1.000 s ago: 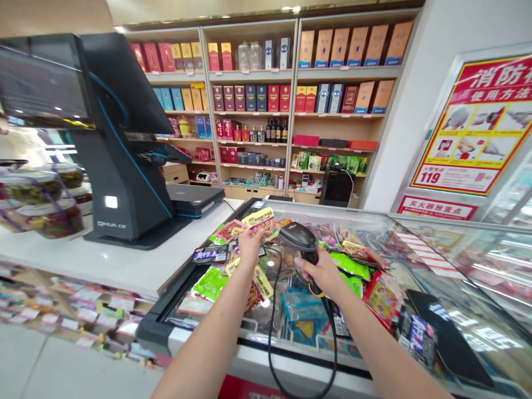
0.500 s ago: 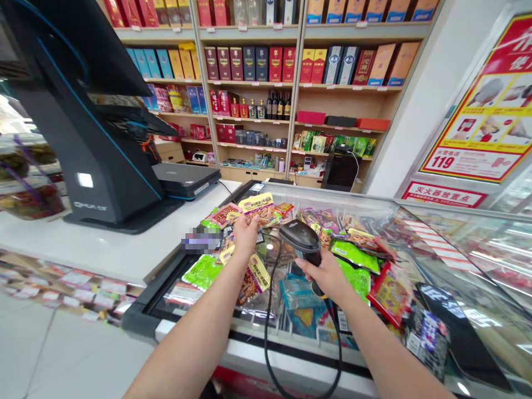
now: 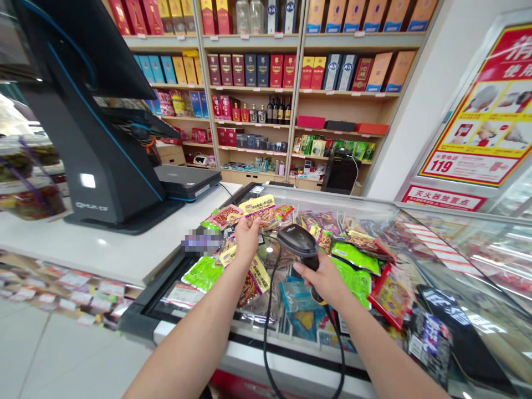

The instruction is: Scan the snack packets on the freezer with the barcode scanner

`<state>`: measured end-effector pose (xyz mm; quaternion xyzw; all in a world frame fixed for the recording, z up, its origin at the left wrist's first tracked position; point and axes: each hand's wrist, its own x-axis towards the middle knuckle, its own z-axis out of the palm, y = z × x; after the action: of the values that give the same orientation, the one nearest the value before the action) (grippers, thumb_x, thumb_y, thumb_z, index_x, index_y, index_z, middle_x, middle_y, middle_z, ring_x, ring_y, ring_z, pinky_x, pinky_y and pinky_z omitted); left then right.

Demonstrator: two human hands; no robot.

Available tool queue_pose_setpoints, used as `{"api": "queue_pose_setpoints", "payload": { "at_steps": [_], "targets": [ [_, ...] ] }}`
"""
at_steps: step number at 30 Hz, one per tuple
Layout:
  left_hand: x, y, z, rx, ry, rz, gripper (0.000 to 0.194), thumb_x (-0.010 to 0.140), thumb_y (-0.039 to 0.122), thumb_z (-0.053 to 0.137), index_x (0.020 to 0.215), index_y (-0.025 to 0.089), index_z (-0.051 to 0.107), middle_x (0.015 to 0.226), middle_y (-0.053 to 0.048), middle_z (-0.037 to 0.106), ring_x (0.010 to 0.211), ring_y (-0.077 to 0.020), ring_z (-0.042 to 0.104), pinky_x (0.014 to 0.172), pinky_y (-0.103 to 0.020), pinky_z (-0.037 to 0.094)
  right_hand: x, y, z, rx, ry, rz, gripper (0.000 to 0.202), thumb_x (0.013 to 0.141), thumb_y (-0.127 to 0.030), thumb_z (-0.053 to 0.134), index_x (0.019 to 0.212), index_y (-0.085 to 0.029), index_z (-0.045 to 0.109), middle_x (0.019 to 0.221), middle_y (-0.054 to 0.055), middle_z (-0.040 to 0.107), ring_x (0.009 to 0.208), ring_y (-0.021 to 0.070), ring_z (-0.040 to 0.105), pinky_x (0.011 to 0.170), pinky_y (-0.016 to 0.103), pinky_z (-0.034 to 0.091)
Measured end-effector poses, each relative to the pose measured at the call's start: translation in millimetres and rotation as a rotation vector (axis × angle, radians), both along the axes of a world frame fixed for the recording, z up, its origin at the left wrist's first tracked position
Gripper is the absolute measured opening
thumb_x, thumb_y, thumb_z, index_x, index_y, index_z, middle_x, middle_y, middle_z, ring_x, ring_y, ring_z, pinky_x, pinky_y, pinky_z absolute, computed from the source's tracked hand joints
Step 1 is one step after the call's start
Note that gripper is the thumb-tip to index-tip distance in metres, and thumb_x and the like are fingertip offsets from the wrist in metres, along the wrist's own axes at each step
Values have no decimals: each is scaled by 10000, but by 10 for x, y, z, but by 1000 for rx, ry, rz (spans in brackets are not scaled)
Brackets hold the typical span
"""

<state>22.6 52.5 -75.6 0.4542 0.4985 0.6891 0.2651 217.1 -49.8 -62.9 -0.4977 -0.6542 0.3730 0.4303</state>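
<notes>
- The right hand is closed around the handle of a black barcode scanner, held above the glass-topped case.
- Left of the scanner, the left hand pinches the lower edge of a yellow-topped snack packet, fingers drawn narrow.
- That held packet is near the scanner's head, just beyond it and to its left.
- A black cable loops down below the scanner, in front of the case.
- Left of the scanner and nearer the person, a second yellow-labelled packet lies partly behind the left forearm, with a green packet to its left.
- Right of the scanner lie a large green packet, a red packet and, nearer the person, a black packet.
- Beneath the scanner, blue packaging shows at the glass; whether it lies on or under it, I cannot tell.
- Well left of the scanner, a cash register stands on the white counter.
- Far beyond the scanner, shelves hold boxes and bottles.
</notes>
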Motion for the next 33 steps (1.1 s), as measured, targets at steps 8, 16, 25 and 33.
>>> {"api": "queue_pose_setpoints", "payload": {
  "at_steps": [8, 16, 25, 33],
  "targets": [
    [-37, 84, -125, 2, 55, 35, 238, 720, 361, 623, 669, 200, 455, 544, 80, 397, 502, -86, 358, 527, -216, 299, -5, 5, -9, 26, -17, -2, 216, 698, -401, 625, 783, -211, 568, 484, -35, 506, 449, 169, 491, 482, 287, 402],
    [-9, 74, -92, 70, -26, -40, 209, 727, 345, 630, 819, 170, 562, 655, 27, 576, 635, -138, 551, 638, -256, 443, 4, 8, 5, 8, -79, -4, 229, 703, -411, 592, 786, -200, 557, 473, -46, 483, 438, 160, 479, 469, 281, 393],
    [-29, 80, -118, 30, -43, -32, 225, 707, 366, 646, 776, 169, 563, 584, 50, 533, 573, -127, 525, 628, -257, 438, -32, -50, 146, -84, 65, -49, 276, 644, -436, 631, 742, -218, 493, 462, -65, 494, 382, 127, 462, 433, 273, 407],
    [75, 168, -233, -12, -145, -46, 320, 651, 415, 703, 807, 152, 608, 679, -2, 645, 703, -172, 623, 691, -292, 485, 38, -1, 180, -81, 167, -47, 294, 646, -449, 658, 709, -213, 494, 451, -68, 507, 370, 115, 477, 404, 250, 405]
  ]
}}
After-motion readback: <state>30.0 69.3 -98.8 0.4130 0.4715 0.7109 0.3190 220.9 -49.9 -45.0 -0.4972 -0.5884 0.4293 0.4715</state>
